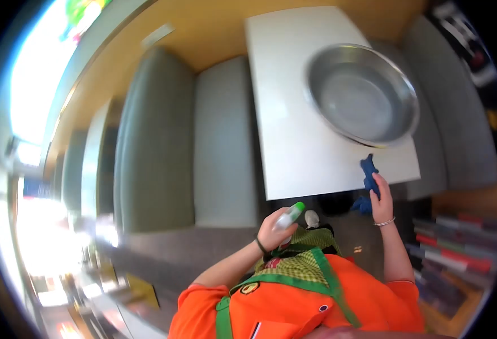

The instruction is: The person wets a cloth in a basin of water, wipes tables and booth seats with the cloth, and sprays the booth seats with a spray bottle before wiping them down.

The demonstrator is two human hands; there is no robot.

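White tabletop [288,124]: upper centre to right of the frame, beside a grey bench [226,141].
Metal basin [362,99]: on the tabletop, upper right.
Bottle: green-capped bottle [288,219], lower centre, gripped in the person's closed left hand [271,230].
Cloth: blue cloth [369,172], right of centre at the table's near edge, held in the curled right hand [381,204].
Stage: bottle and cloth already taken up; what else is done or left cannot be told.

The whitish, see-through bottle [287,219] with bright green top is tilted in the left hand [270,233], its top toward the tabletop [302,152]. The dark blue cloth [368,171] is crumpled at the right hand [381,200], by the tabletop's near edge.
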